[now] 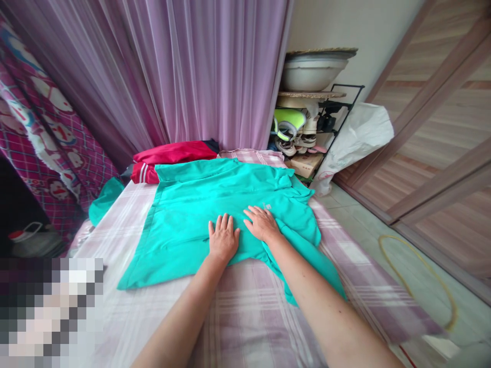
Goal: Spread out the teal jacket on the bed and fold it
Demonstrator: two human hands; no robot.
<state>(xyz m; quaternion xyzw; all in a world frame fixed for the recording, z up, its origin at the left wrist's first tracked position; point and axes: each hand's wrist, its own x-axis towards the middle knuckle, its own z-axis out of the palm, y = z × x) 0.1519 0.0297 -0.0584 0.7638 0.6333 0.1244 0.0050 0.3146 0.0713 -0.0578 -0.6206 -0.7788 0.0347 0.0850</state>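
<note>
A turquoise shirt [192, 214] lies spread out flat on a bed with a pink and white checked sheet [238, 306]. My left hand [223, 238] rests palm down on the shirt's lower middle, fingers stretched out together. My right hand [262, 223] lies flat just to its right, fingers spread, near a small white logo on the cloth. One sleeve of the shirt trails under my right forearm toward the bed's right edge. Neither hand grips anything.
Folded red clothing [169, 156] sits at the head of the bed beside another turquoise piece [104, 200]. Purple curtains [184, 71] hang behind. A shoe rack [307, 133] with a basin on top and a white bag [356, 135] stand right; tiled floor lies beside the bed.
</note>
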